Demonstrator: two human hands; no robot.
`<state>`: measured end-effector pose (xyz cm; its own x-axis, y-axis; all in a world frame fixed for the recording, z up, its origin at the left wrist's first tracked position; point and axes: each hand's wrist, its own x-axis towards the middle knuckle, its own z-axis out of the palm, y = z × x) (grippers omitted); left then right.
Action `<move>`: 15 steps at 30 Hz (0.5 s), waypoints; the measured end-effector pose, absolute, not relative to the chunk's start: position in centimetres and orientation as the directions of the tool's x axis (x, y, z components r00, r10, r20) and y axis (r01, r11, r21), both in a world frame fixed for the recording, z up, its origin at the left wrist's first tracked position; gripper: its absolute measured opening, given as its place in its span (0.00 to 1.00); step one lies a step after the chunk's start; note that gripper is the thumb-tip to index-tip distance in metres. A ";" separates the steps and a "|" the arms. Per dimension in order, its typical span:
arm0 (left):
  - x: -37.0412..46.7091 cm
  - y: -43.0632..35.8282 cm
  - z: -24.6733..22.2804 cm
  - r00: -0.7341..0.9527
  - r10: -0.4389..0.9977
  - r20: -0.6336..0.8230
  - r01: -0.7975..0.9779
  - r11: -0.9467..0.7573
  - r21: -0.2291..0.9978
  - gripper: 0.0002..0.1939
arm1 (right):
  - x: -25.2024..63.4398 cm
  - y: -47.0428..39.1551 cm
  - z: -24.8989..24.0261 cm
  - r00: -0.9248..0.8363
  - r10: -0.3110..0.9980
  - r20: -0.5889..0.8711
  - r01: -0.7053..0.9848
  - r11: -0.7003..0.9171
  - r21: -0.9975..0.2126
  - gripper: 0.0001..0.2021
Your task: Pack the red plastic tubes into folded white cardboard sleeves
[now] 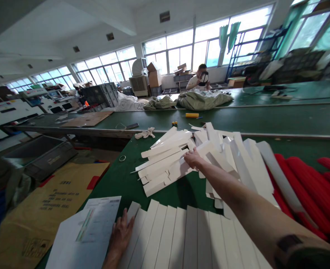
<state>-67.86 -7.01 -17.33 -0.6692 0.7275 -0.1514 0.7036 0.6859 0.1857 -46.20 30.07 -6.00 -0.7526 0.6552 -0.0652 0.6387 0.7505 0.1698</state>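
Observation:
Long flat white cartons lie side by side in a row along the near edge of the green table. My left hand rests at the left end of this row, fingers spread, touching the leftmost carton. My right arm reaches forward over the table. At its end my right hand is on a loose pile of white cartons, its fingers bent on one of them; whether they grip it is too small to tell. More white cartons are heaped to the right of that hand. Printed papers lie left of my left hand.
Red padded items lie at the right. A brown sack and a grey crate are at the left. Beyond, a long green table holds a phone, a yellow roll and cloth bags. A person sits behind it.

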 end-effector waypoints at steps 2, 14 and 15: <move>-66.7 -6.4 -16.5 -0.747 0.656 -0.111 0.638 0.753 0.161 0.25 | -45.2 29.0 -5.1 -0.770 0.637 -0.029 0.624 0.761 0.178 0.21; -43.3 7.3 -1.3 -0.594 0.804 -0.004 -0.171 -0.121 0.978 0.42 | -28.1 9.9 -4.6 -0.512 0.587 0.627 0.806 0.581 0.114 0.12; -42.1 8.3 -0.5 -0.614 0.790 -0.001 -0.176 -0.135 0.975 0.39 | -27.1 8.8 -5.0 -0.451 0.601 0.660 0.833 0.548 0.071 0.11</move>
